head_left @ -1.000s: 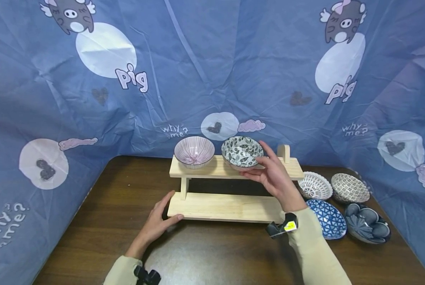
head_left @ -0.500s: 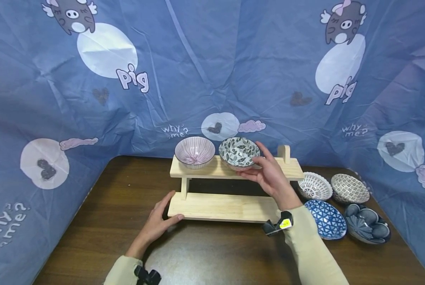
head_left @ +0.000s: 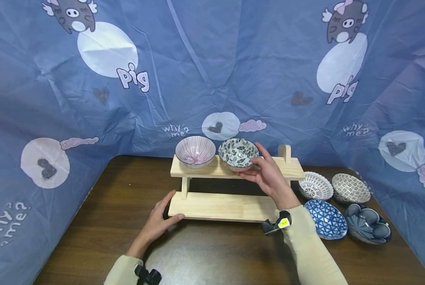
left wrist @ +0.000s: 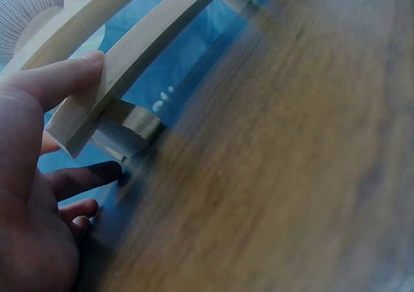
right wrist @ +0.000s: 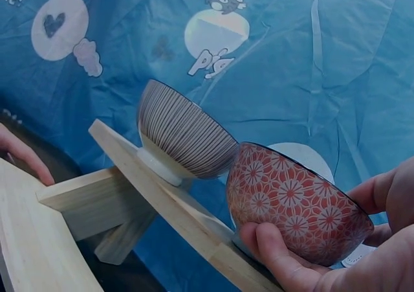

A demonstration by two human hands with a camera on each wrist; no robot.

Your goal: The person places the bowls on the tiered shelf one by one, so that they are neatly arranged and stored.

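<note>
1. Bowl (head_left: 238, 152), leaf-patterned inside and red outside, sits at the upper board (head_left: 214, 173), just right of the striped bowl (head_left: 195, 150); whether its foot bears fully on the wood, I cannot tell.
2. Right hand (head_left: 269, 176) pinches that red-sided piece from the right, thumb on the near side, fingers around the far side; it is not yet let go.
3. Left hand (head_left: 155, 224) holds the left end of the lower board (head_left: 223, 206) between thumb and forefinger, the other fingers loose.
4. The work looks partly done: the striped one stands upright at the left, the second seems nearly placed; off the rack, on the right of the table (head_left: 205, 257), remain the white dish (head_left: 315, 185), beige dish (head_left: 350, 188), blue dish (head_left: 326, 219) and grey dish (head_left: 368, 224).
</note>
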